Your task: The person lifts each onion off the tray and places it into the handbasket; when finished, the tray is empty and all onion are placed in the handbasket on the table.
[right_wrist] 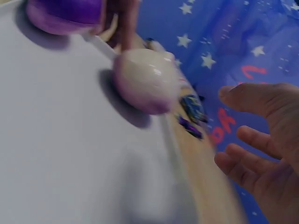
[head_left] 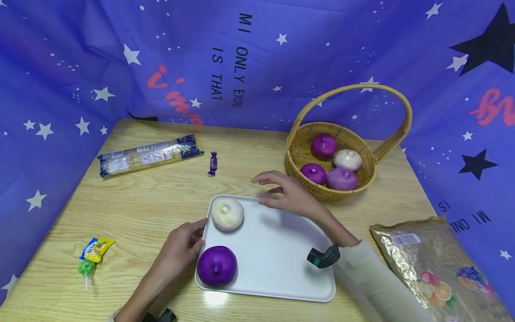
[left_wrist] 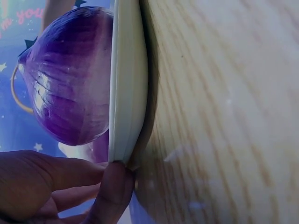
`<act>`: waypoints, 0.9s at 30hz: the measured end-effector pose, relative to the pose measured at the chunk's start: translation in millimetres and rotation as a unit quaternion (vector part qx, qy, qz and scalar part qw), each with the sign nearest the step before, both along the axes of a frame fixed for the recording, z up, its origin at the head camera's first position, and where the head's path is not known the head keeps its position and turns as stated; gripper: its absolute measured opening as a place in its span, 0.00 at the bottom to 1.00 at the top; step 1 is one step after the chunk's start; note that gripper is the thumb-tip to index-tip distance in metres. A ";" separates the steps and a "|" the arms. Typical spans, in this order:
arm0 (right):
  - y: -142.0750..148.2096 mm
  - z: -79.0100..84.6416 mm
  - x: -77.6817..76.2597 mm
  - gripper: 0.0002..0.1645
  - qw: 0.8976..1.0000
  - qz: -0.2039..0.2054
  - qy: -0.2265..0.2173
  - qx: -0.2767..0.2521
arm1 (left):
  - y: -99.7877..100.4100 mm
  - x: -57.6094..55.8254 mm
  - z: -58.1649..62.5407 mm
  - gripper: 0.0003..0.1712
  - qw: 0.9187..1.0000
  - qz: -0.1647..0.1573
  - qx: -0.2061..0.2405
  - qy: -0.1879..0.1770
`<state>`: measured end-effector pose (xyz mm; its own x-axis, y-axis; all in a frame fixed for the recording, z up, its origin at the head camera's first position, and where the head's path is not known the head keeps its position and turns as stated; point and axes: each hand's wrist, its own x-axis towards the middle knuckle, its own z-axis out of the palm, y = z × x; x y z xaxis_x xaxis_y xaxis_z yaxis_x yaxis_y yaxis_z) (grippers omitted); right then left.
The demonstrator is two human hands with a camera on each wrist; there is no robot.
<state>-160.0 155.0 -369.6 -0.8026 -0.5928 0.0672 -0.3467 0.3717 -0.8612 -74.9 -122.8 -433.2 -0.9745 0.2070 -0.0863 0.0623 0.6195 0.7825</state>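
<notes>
- I see a white tray [head_left: 277,250] lying on the wooden worktop [head_left: 161,201], low in the centre of the head view.
- The left hand [head_left: 182,246] is at the tray's left edge; up close, in the left wrist view, its fingers [left_wrist: 114,186] pinch the rim near the bottom of the frame.
- The right hand [head_left: 283,192] hangs in the air by the tray's top edge, near the frame's middle; its fingers are loosely bent, parted and hold nothing.
- Two onions sit on the tray: a white onion [head_left: 227,214] in its upper left corner, a purple onion [head_left: 217,266] in its lower left corner, well apart from the right hand.
- The wicker basket [head_left: 322,194], upper right of the frame, stands just beyond the right hand, with four more onions [head_left: 342,179] inside: two dark purple, one white, one pale purple.
- Over at the upper left lies a long packet [head_left: 150,155], with a purple sweet [head_left: 213,164] near its right end.
- Lower left, I spot a yellow sweet [head_left: 99,249] just above a green lollipop [head_left: 86,267].
- A shiny bag [head_left: 438,264] lies at the lower right.
- Blue starry cloth [head_left: 161,98] hangs behind it all.
</notes>
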 end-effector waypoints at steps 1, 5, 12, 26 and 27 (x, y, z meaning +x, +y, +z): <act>-3.7 -3.5 1.6 0.28 1.000 0.006 -0.006 -0.001 | 0.4 -0.1 -0.4 0.30 1.000 -0.001 0.001 0.000; -17.4 -15.5 7.9 0.34 0.999 0.024 -0.016 -0.013 | 1.1 -0.3 -2.0 0.30 1.000 -0.002 0.001 -0.004; -38.5 -28.3 11.3 0.41 0.999 0.052 0.012 -0.008 | 0.2 0.2 -0.8 0.30 1.000 0.003 0.001 -0.013; -53.2 -67.6 1.7 0.41 0.995 0.064 0.071 0.040 | 0.6 -1.3 0.0 0.31 1.000 0.005 -0.017 -0.018; -53.6 -67.4 1.6 0.40 0.994 0.066 0.073 0.041 | 0.6 -1.3 -0.1 0.31 1.000 0.005 -0.017 -0.019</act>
